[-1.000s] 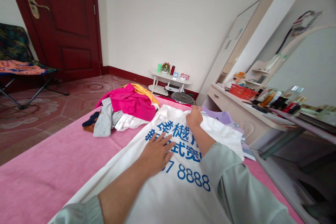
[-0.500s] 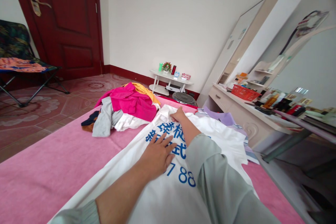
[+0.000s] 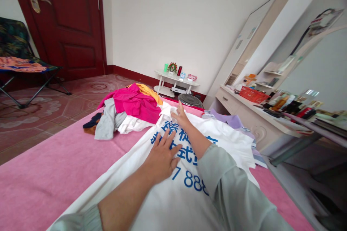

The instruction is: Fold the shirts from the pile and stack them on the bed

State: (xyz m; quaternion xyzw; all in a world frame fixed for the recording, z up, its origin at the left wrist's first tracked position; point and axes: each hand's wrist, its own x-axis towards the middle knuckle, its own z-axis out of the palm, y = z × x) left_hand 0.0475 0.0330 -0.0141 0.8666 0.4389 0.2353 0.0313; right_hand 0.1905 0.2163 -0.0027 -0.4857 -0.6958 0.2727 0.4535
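A white T-shirt [image 3: 162, 202] with blue printed characters and digits lies spread on the pink bed cover [image 3: 67, 173]. My left hand [image 3: 162, 157] rests flat on the print, fingers spread. Farther up, near the shirt's far left part, my right hand [image 3: 181, 117] is raised slightly with thumb and fingers apart, and I see nothing held in it. My right sleeve and forearm hide part of the lettering.
Left of the shirt sits a heap of clothes [image 3: 135, 103], pink, yellow, grey and white. Purple and striped garments [image 3: 227, 118] lie beyond its right side. A dressing table [image 3: 238, 112] with a red basket [image 3: 253, 95] and bottles stands at the right. A folding chair [image 3: 16, 48] is far left.
My right hand has shifted slightly left and its fingers have spread and lifted. The shirt's far left part has moved a little, and more lettering shows. My left hand stays almost in place.
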